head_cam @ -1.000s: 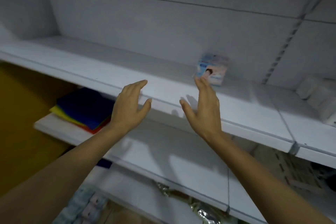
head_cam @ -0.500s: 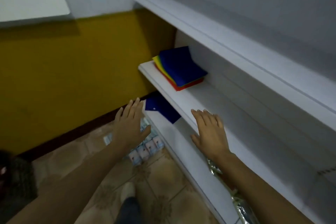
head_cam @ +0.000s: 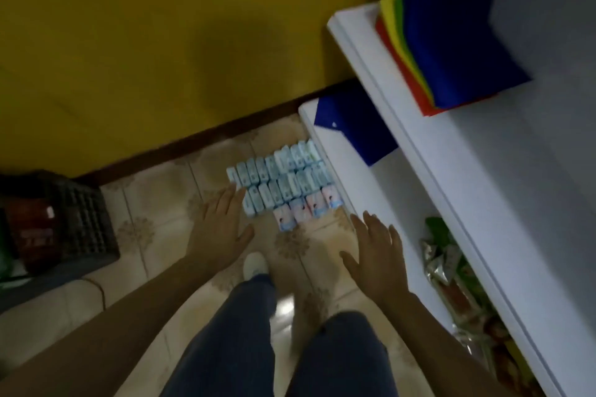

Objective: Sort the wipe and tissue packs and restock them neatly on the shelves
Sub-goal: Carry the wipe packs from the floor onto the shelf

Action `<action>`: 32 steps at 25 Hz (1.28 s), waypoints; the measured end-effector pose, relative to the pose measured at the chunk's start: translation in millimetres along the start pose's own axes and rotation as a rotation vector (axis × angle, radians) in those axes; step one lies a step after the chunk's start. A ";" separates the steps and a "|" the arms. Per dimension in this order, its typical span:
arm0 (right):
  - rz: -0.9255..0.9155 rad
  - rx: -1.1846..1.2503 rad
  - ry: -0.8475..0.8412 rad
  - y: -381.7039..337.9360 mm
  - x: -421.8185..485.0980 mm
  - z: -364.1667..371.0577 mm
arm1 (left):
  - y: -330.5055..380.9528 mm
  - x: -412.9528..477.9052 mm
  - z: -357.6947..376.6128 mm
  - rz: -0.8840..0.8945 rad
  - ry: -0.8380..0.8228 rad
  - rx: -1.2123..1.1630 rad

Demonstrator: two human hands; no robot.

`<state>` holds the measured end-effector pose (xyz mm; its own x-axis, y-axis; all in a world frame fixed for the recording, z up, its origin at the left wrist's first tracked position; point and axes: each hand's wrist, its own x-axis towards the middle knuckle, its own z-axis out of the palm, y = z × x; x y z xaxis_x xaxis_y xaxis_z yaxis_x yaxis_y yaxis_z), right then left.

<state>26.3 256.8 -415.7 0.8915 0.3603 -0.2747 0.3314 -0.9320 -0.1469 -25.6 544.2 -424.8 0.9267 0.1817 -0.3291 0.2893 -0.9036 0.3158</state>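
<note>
Blurred pack labels [head_cam: 283,184], unreadable

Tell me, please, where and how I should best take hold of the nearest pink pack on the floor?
Probably pinch the pink pack by its top end, coming from above on the near side: it ends its row, near face free, while other packs crowd its right and rear.

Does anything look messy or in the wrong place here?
Yes. The tissue packs stand in rows on the floor beside the white shelves, not on them. On the upper shelf, the coloured sheets lie fanned out, with their edges not squared up.
</note>
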 end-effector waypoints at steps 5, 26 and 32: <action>0.202 0.153 -0.284 26.7 80.2 84.7 | -43.6 54.9 83.4 -0.191 -0.273 -0.098; 0.194 0.340 -0.994 53.2 242.0 524.3 | -97.7 271.0 549.8 -1.037 -0.375 -1.131; 0.364 0.767 -0.784 1.0 258.3 378.2 | -108.5 231.0 400.1 -0.548 -0.573 -0.884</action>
<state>140.0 364.0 -846.2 0.3704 0.2515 -0.8942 -0.4198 -0.8134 -0.4027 61.0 529.0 -891.2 0.4499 0.0576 -0.8912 0.8878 -0.1374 0.4393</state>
